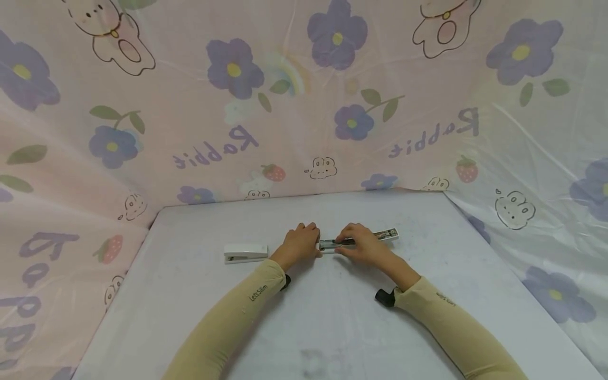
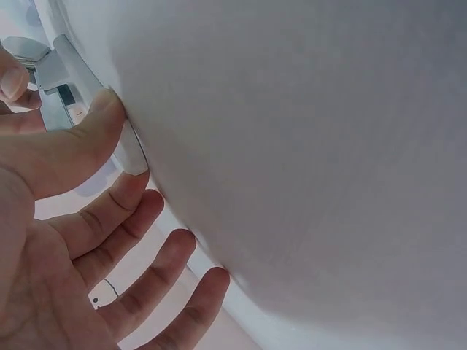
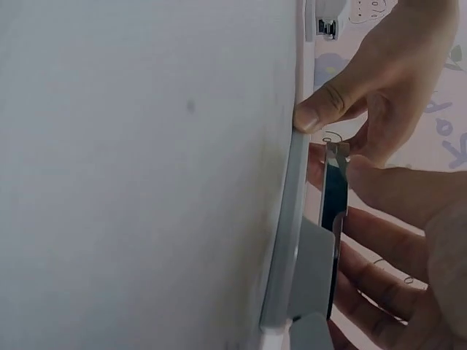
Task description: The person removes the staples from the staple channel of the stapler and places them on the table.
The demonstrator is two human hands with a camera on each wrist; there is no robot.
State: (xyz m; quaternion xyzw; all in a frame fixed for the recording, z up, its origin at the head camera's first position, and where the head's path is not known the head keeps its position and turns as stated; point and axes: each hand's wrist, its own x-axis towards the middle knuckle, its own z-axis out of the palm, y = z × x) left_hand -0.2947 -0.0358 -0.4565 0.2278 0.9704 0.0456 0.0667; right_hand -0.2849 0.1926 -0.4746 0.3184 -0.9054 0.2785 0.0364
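A white stapler (image 1: 388, 234) lies folded open on the table, its top arm swung out to the right. My left hand (image 1: 301, 244) is at its left end; in the left wrist view, thumb and forefinger pinch the tip of the white base (image 2: 133, 152), the other fingers spread out. With thumb and fingers, my right hand (image 1: 362, 246) pinches the dark metal staple magazine (image 3: 335, 191) above the base. Part of the stapler's middle is hidden by the right hand in the head view. A second white stapler (image 1: 246, 253) stands closed, left of my left hand.
The white-covered table (image 1: 304, 322) reaches back to a hanging cloth (image 1: 294, 116) printed with flowers and rabbits. More of this cloth hangs along both sides. Black wrist mounts (image 1: 386, 297) stick out below the sleeves.
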